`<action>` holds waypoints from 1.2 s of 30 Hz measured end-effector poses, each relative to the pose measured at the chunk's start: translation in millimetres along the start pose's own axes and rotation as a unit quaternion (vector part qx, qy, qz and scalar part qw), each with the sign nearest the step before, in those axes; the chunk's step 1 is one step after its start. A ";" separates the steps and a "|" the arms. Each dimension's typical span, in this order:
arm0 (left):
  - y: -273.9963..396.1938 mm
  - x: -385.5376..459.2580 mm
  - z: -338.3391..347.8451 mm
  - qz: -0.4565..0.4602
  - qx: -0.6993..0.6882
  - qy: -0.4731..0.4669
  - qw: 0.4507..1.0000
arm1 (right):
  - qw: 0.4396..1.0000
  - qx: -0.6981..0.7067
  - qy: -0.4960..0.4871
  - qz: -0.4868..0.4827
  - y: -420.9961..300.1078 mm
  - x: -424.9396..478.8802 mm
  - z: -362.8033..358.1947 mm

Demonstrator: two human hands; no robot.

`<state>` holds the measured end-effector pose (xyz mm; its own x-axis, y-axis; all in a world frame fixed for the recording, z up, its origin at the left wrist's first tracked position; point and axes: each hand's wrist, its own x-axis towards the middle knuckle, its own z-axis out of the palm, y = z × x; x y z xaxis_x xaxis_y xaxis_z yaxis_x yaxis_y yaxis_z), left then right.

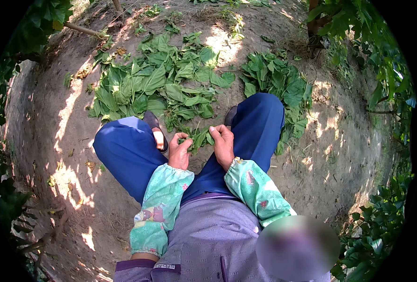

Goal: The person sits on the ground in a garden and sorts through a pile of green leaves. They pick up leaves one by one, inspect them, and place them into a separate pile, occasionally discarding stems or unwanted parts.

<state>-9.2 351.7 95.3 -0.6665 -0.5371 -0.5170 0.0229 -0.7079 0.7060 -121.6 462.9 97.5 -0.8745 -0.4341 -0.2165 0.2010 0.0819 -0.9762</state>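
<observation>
Between my knees I hold a small bunch of green leaves (198,138). My left hand (179,152) is curled around one side of the bunch, its thumb and forefinger close together. With thumb and forefinger, my right hand (223,143) pinches a leaf at the other side. Just beyond my hands, a wide pile of picked broad leaves (155,79) lies on the soil, its near end running between my feet. A second leaf pile (277,79) lies to the right, partly hidden by my right knee.
Bare, sun-dappled soil (335,155) surrounds me. A trunk (314,31) rises at upper right, and a thin branch (83,31) reaches in at upper left. Leafy foliage (381,222) edges both sides. My bent legs (127,151) frame the hands, with dark shoes (154,124) by the leaves.
</observation>
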 end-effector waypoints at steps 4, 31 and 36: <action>0.0 -0.3 1.2 0.072 0.171 -0.045 0.982 | 0.999 -0.025 0.028 -0.025 1.1 1.5 -0.5; 1.8 -0.4 0.0 -0.046 0.002 -0.118 0.992 | 0.965 0.199 -0.116 0.129 -2.5 4.4 -4.4; -2.7 4.2 -1.6 -0.037 -0.029 -0.105 0.993 | 0.972 0.196 -0.094 0.094 -3.9 3.0 -1.8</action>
<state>-10.9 350.6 90.5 -0.8089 -0.3793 -0.4492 0.0072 -0.7703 0.6376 -125.9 462.9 100.7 -0.7168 -0.6044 -0.3476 0.5341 -0.1555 -0.8310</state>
